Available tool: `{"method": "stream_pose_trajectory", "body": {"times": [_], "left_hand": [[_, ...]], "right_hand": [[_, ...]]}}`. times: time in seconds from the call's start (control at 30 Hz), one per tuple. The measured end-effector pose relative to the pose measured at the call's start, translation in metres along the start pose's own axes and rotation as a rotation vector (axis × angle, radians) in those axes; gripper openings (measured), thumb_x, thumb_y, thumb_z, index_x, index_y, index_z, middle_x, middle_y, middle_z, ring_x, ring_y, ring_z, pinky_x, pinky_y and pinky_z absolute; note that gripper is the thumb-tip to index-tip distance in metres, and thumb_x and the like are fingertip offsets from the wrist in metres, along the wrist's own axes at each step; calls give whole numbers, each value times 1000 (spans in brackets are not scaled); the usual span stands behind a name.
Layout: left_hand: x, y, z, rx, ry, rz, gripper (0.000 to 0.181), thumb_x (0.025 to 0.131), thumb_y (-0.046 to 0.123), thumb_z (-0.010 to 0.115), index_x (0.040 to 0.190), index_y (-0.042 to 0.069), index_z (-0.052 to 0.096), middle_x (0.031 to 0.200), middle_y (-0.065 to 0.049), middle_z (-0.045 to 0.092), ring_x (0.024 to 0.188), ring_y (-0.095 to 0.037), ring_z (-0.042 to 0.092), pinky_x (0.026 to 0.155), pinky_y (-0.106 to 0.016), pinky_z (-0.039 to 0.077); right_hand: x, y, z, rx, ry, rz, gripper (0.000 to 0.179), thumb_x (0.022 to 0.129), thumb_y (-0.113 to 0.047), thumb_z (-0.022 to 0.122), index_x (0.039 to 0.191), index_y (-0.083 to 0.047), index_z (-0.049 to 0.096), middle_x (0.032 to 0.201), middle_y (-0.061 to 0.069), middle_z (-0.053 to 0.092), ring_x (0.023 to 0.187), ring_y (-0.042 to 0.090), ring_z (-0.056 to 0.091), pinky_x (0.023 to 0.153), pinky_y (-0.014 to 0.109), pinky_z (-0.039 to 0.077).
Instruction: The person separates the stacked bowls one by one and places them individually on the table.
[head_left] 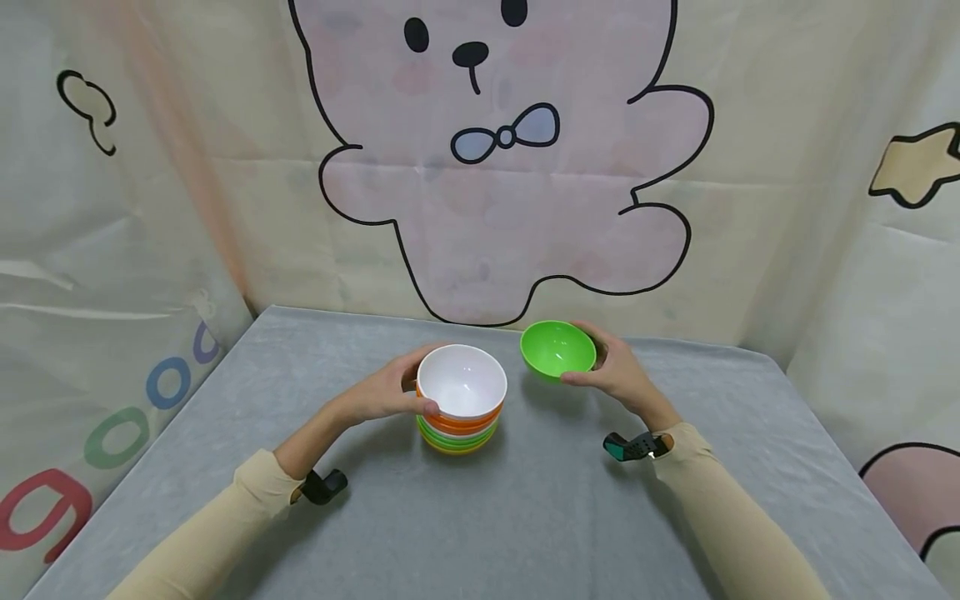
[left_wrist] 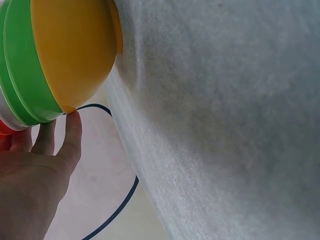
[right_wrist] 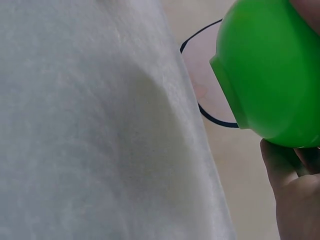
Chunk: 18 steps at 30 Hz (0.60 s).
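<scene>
The left grip [head_left: 386, 388] is curled round a stack of bowls [head_left: 459, 424] on the grey surface [head_left: 480, 533]; I see a white bowl [head_left: 462, 380] on top and a yellow bowl [left_wrist: 75, 50] at the bottom. The right grip [head_left: 617, 371] holds 1 green bowl [head_left: 557, 350] just beside the stack, raised off the surface. Behind is a drawn cartoon animal [head_left: 487, 217].

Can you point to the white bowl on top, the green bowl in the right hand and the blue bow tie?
White bowl [head_left: 462, 382], head view: its inside.
Green bowl [right_wrist: 272, 77], right wrist view: its outside.
Blue bow tie [head_left: 506, 137], head view: its round middle.
</scene>
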<state>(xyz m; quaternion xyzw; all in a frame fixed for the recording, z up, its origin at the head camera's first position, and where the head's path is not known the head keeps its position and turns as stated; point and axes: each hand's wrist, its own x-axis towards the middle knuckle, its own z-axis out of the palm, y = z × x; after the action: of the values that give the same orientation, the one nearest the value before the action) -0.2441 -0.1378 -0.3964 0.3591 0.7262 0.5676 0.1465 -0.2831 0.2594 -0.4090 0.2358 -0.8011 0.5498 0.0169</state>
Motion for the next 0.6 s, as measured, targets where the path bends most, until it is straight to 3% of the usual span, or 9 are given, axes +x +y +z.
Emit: {"method": "stream_pose_trajectory", "body": {"times": [0.27, 0.6], "left_hand": [[-1, 1, 1, 2, -4, -15, 89, 85, 44, 82, 156, 12, 37, 143, -5, 52, 126, -25, 51, 105, -48, 43], [0, 0, 0, 3, 0, -24, 89, 85, 45, 82, 155, 12, 37, 143, -5, 52, 126, -26, 51, 105, -48, 43]], "right_hand": [[17, 13, 9, 26, 29, 33, 85, 74, -2, 91, 148, -2, 49, 140, 15, 54, 117, 26, 56, 92, 24, 50], [32, 25, 19, -7, 46, 76, 85, 76, -4, 90, 149, 1, 46, 140, 19, 54, 116, 29, 56, 91, 23, 49]]}}
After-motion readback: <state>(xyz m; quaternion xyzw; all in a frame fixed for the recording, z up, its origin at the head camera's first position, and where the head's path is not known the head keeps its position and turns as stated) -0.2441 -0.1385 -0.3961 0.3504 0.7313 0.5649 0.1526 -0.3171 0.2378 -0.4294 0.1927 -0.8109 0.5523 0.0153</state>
